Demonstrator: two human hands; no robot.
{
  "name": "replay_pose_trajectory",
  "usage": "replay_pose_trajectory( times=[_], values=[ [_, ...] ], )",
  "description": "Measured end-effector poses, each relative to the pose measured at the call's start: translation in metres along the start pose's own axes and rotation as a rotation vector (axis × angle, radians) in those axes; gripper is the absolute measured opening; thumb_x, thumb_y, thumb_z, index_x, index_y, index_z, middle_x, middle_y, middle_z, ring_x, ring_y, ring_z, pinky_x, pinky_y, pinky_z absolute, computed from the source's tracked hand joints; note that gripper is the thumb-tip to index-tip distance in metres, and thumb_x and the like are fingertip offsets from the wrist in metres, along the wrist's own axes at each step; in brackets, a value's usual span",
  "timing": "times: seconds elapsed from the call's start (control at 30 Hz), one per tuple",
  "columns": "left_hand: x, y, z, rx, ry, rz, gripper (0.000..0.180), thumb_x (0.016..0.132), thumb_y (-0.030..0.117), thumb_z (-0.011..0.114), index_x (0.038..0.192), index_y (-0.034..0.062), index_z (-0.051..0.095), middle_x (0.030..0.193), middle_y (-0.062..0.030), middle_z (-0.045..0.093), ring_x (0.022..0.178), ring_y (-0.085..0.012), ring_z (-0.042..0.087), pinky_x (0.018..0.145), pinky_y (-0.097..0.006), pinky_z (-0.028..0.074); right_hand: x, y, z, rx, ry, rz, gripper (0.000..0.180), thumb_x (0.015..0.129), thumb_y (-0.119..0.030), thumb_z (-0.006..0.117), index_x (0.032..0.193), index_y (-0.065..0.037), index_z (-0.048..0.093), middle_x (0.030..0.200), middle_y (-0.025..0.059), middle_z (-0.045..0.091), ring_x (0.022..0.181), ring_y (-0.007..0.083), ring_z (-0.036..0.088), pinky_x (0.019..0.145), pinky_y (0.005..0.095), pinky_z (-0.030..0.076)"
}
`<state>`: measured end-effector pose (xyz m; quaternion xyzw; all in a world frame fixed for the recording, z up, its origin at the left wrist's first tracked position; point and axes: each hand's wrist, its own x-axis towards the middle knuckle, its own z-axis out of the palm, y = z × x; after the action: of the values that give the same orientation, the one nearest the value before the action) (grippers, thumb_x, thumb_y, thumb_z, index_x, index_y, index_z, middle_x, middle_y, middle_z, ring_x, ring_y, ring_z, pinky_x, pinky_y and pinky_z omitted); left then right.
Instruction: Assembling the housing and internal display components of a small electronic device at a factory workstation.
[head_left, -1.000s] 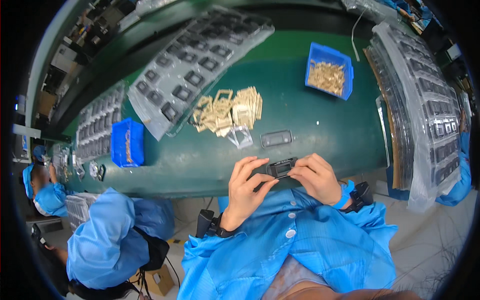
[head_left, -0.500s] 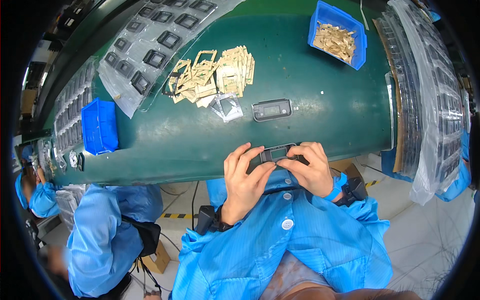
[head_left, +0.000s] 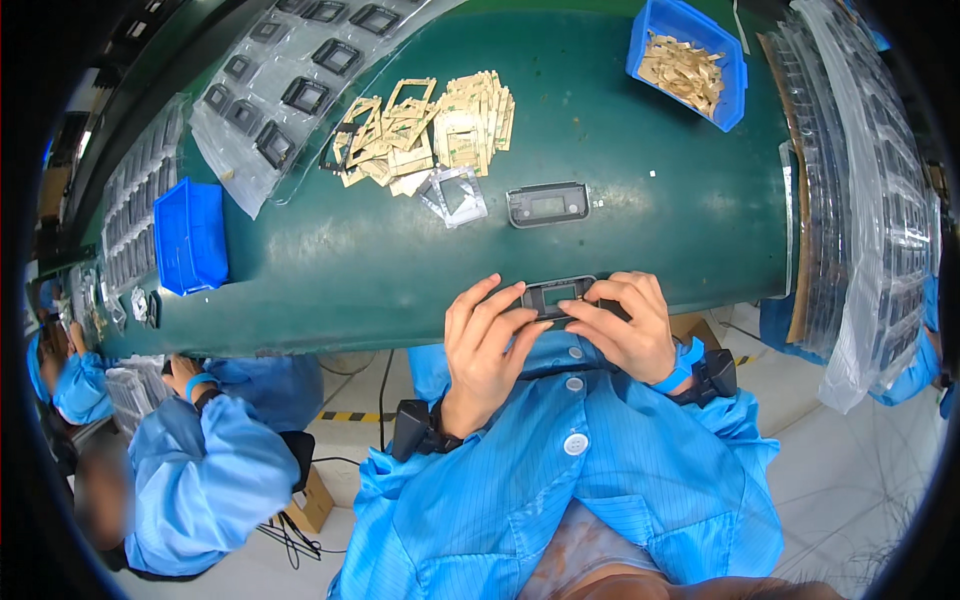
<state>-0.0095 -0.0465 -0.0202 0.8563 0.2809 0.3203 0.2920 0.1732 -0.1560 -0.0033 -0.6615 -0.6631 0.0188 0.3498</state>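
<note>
Newly in view at left is a co-worker's hand (head_left: 183, 375). Near the front edge of the smooth green table (head_left: 690, 240), the left hand (head_left: 487, 345) and right hand (head_left: 635, 325) pinch opposite ends of a dark, round-cornered frame (head_left: 536, 299). Beyond lie a similar shallow shell (head_left: 520, 207) and papery tan cut-outs (head_left: 475, 120).

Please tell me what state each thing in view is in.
Held frame, dark, held at both ends
Left grip, closed on its left end
Right grip, closed on its right end
Second dark frame, lying on the table
Tan frames, loosely heaped
Right blue bin, holding tan pieces
Left blue bin, contents unclear
Right clear trays, stacked
</note>
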Motion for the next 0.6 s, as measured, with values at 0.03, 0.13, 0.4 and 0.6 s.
replay_pose_trajectory(
  times=[0.03,0.13,0.4,0.6],
  values=[
    [0.0,0.0,0.0,-0.026,-0.005,-0.03,0.032,0.065,0.008,0.089,0.091,0.0063,0.071,0.111,-0.0088,0.072,0.117,-0.0325,0.061,0.094,-0.041,0.05,0.003,0.0,-0.002,-0.024,-0.051,-0.032,0.036,0.073,-0.024,0.082,0.108,-0.018,0.076,0.099,0.0015,0.063,0.088,0.022,0.06,0.076,0.036,0.046],
    [0.002,0.0,0.0,-0.08,0.025,-0.061,0.041,0.065,0.007,0.091,0.098,0.0046,0.067,0.109,-0.0092,0.073,0.116,-0.0319,0.062,0.094,-0.041,0.05,0.005,0.004,-0.001,-0.099,-0.126,-0.109,0.042,0.075,-0.03,0.079,0.117,-0.023,0.075,0.101,0.0014,0.061,0.09,0.0206,0.059,0.077,0.0354,0.046],
    [-0.001,-0.003,0.003,-0.087,0.07,-0.054,0.044,0.066,0.01,0.091,0.101,0.0053,0.065,0.106,-0.0077,0.075,0.115,-0.0287,0.063,0.093,-0.038,0.049,0.022,0.019,-0.011,-0.296,-0.285,-0.398,0.046,0.081,-0.034,0.072,0.127,-0.028,0.07,0.104,0.0021,0.06,0.096,0.0197,0.059,0.078,0.0347,0.047],
    [0.0,-0.005,0.002,-0.095,0.067,-0.051,0.045,0.066,0.012,0.091,0.102,0.0059,0.065,0.106,-0.0061,0.076,0.113,-0.0272,0.064,0.092,-0.037,0.047,0.021,0.014,-0.004,-0.375,-0.299,-0.402,0.049,0.084,-0.036,0.069,0.132,-0.029,0.066,0.105,0.0029,0.06,0.098,0.0209,0.058,0.08,0.0362,0.047]
  ],
)
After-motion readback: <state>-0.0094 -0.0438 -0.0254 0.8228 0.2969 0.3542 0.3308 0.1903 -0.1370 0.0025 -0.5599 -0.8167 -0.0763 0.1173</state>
